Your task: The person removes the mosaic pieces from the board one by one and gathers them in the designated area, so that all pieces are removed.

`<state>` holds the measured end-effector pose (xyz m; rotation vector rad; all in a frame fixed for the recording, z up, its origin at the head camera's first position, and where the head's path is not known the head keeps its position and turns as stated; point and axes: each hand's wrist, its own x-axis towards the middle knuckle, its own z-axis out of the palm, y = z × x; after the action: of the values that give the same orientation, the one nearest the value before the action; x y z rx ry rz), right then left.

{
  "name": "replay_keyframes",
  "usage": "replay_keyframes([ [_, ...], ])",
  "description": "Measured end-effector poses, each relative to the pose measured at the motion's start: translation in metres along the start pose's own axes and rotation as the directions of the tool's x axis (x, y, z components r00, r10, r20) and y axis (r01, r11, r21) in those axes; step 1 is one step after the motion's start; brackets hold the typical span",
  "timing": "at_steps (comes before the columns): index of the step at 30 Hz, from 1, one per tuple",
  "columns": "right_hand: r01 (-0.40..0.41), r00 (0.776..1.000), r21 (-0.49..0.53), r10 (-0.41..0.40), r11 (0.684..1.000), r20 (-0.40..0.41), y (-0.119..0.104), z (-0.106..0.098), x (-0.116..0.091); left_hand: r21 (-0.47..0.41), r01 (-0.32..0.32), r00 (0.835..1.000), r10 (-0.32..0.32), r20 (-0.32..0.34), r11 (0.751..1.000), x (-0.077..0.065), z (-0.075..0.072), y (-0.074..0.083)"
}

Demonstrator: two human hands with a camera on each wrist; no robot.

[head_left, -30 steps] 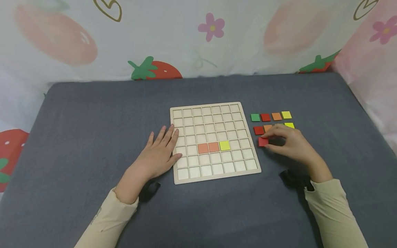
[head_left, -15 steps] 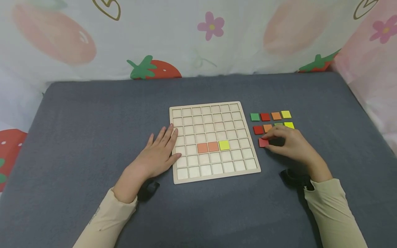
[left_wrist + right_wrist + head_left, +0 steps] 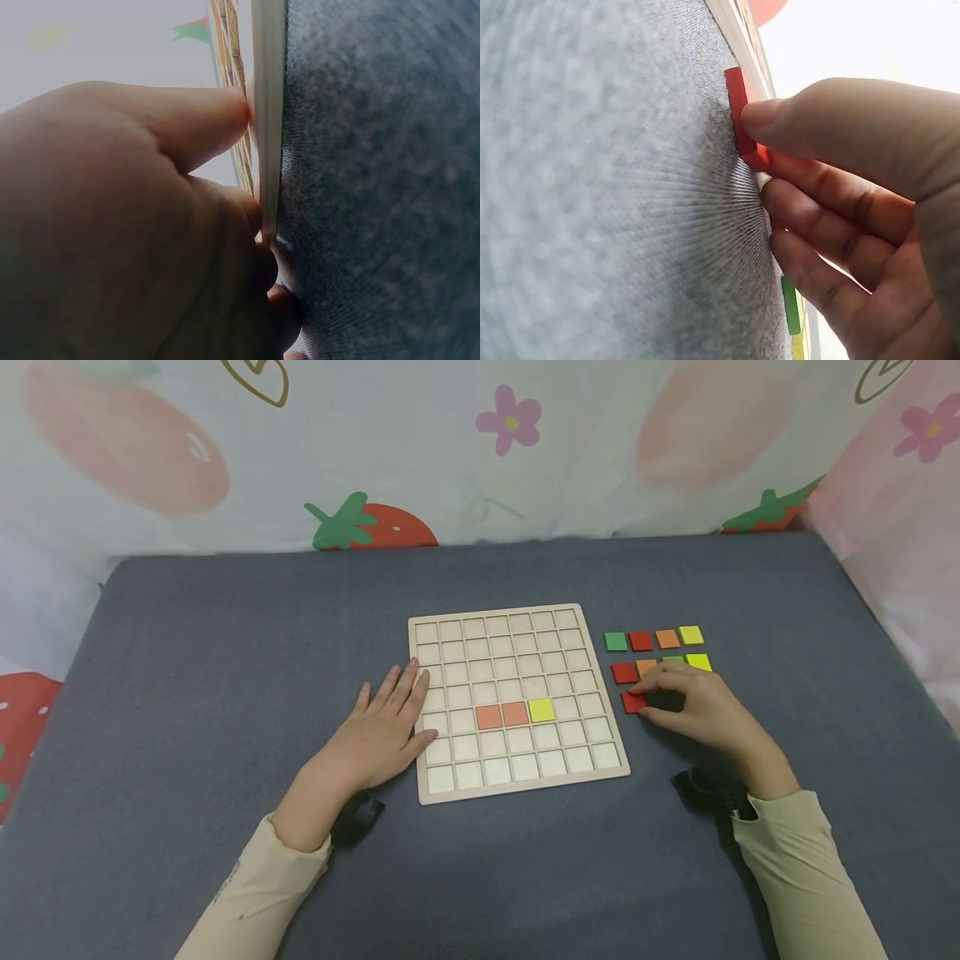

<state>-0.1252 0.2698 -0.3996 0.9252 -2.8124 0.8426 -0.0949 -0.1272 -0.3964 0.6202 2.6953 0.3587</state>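
Observation:
A pale wooden grid board [image 3: 525, 787] lies mid-table, with two orange tiles [image 3: 488, 717] and a yellow tile [image 3: 541, 710] side by side in its cells. Fingers spread, my left hand [image 3: 378, 739] rests on the board's left edge; the left wrist view has its thumb [image 3: 217, 120] on the rim. Just right of the board, my right hand [image 3: 697, 706] pinches a red tile [image 3: 632, 702] between thumb and index finger. In the right wrist view that red tile [image 3: 737, 109] is close over the cloth, its remaining fingers [image 3: 817, 277] loosely bent behind.
Beyond the right hand, tiles lie in two rows: green [image 3: 616, 642], red [image 3: 640, 641], orange [image 3: 667, 639] and yellow [image 3: 691, 635] at the back, several more in front, partly hidden by the hand. Dark grey cloth [image 3: 225, 635] covers the table; a printed curtain [image 3: 585, 460] hangs behind.
The red tile at my right fingertips has shifted slightly left and changed its tilt. My left hand stays on the board, and the other tiles have not moved.

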Motion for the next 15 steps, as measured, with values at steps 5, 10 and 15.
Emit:
replay_keyframes([
  [5,-0.015,1.000,-0.010,0.015,1.000,0.005,0.0002,0.0010,-0.0004,0.000,0.001,1.000,-0.001,-0.005,1.000,-0.0002,0.0007,-0.0003],
  [10,-0.017,1.000,-0.009,0.017,1.000,0.005,-0.0001,0.0017,-0.0004,0.002,0.006,1.000,-0.006,-0.003,1.000,0.0001,0.0009,-0.0005],
  [15,-0.048,0.999,0.002,0.048,0.999,0.005,-0.0008,0.0015,-0.0005,-0.005,0.012,1.000,-0.012,0.003,1.000,0.0006,0.0002,0.0003],
])
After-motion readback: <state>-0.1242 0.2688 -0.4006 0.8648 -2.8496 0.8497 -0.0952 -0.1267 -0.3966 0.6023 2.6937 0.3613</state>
